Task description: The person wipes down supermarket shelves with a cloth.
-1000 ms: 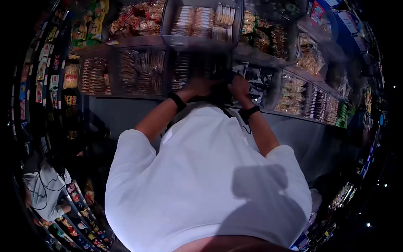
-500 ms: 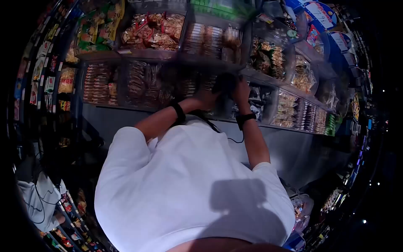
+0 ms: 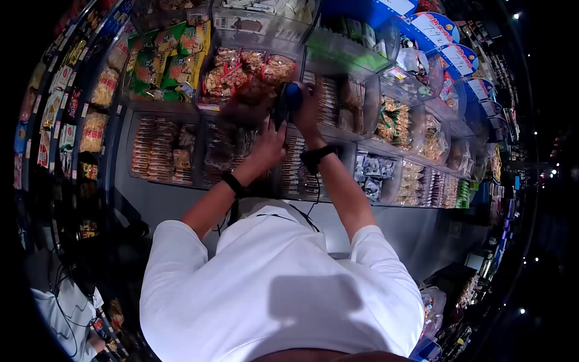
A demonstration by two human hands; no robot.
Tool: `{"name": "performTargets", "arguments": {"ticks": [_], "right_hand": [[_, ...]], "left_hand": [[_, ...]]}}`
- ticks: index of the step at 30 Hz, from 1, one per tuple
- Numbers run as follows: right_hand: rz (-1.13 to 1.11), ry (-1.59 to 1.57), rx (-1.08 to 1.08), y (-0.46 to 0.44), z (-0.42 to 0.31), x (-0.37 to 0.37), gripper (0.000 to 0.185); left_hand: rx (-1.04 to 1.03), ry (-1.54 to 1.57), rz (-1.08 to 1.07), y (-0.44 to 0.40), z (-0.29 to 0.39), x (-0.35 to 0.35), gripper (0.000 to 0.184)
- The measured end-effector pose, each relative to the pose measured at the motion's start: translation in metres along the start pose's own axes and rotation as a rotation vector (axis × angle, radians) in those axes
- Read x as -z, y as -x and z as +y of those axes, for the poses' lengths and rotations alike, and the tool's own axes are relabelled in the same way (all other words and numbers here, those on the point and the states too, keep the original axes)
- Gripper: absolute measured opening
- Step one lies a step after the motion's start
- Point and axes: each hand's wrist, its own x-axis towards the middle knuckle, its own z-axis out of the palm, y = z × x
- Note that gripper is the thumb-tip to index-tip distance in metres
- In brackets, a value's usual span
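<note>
My right hand [image 3: 307, 113] is wrapped around a dark handheld device [image 3: 294, 95] with a rounded blue top, held over the snack bins. My left hand [image 3: 267, 146] is just below and left of it, its fingertips pinched at the device's lower end; the exact contact is in shadow. Both wrists wear black bands. Behind the device is a bin of red-edged snack packs [image 3: 224, 80]. Beneath the hands are bins of upright small packets [image 3: 294, 164] and dark packets [image 3: 218, 151], partly covered by my left hand and forearm.
Green and yellow snack bags [image 3: 170, 57] fill a bin at upper left. Blue round price signs [image 3: 435, 28] stand along the upper right. Shelves of packaged goods [image 3: 72, 102] run down the left. Another person's pale clothing [image 3: 63, 317] shows at lower left.
Both hands and the device have moved up and left, from the front row of bins to the row behind. The view has shifted, showing more of the back bins.
</note>
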Motion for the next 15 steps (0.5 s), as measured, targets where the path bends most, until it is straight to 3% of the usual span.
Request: {"name": "performTargets", "arguments": {"ticks": [1, 3, 5, 6, 8, 9, 12, 13, 15], "right_hand": [[-0.016, 0.038, 0.079, -0.022, 0.008, 0.002, 0.055], [0.041, 0.025, 0.019, -0.071, 0.032, -0.008, 0.06], [0.159, 0.068, -0.178, -0.107, 0.043, -0.01, 0.066], [0.161, 0.082, -0.166, -0.12, 0.04, -0.005, 0.066], [-0.194, 0.191, -0.39, -0.139, 0.032, 0.0, 0.077], [-0.196, 0.195, -0.383, -0.135, 0.042, -0.007, 0.077], [-0.274, 0.059, 0.042, -0.104, 0.041, -0.03, 0.09], [-0.366, -0.125, -0.158, -0.089, 0.032, -0.028, 0.086], [-0.431, -0.46, -0.615, -0.063, -0.007, -0.014, 0.079]], "left_hand": [[-0.006, 0.005, 0.001, -0.008, -0.008, 0.005, 0.069], [-0.028, 0.171, -0.258, -0.03, -0.015, 0.027, 0.061], [-0.07, 0.31, -0.148, -0.053, -0.047, 0.011, 0.05], [-0.066, 0.398, -0.132, -0.067, -0.048, 0.026, 0.048], [0.004, 0.503, -0.144, -0.088, -0.052, 0.049, 0.046], [0.076, 0.522, -0.172, -0.093, -0.05, 0.059, 0.047], [0.045, 0.673, -0.059, -0.077, -0.06, 0.058, 0.051], [0.044, 0.783, 0.027, -0.072, -0.067, 0.052, 0.055], [0.305, 0.864, -0.322, -0.06, -0.082, 0.077, 0.071]]}}
